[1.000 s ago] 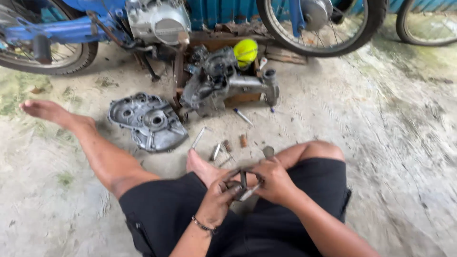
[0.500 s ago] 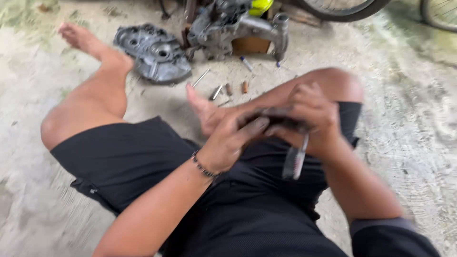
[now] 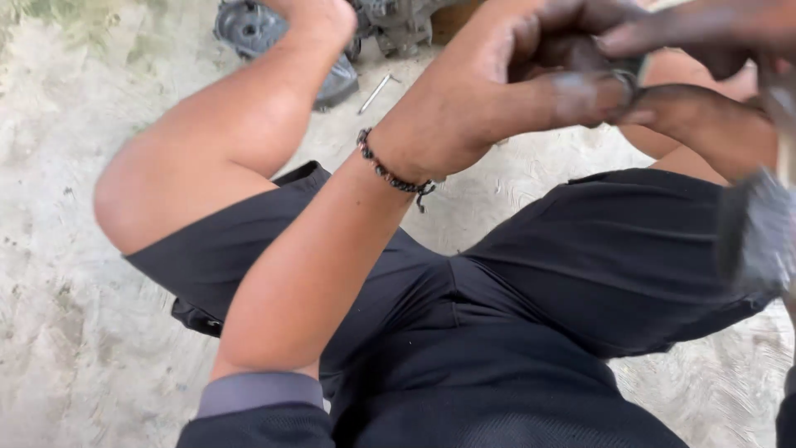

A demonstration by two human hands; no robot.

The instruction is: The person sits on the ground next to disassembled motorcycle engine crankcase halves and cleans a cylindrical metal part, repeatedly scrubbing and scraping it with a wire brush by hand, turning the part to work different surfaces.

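My left hand [image 3: 531, 79] is closed into a loose fist, and its fingers [image 3: 580, 95] pinch a small metal ring-shaped part [image 3: 623, 81] that is mostly hidden, so I cannot tell exactly what it is. My right hand [image 3: 705, 75] meets it from the other side, the fingertips touching the same part, and below this hand hangs a blurred grey tool [image 3: 759, 232], but how the fingers hold it I cannot tell. Beyond my fingers, on the concrete ground [image 3: 58, 274], lie a grey engine cover [image 3: 249, 29] and a loose bolt [image 3: 375, 93], well apart from both hands.
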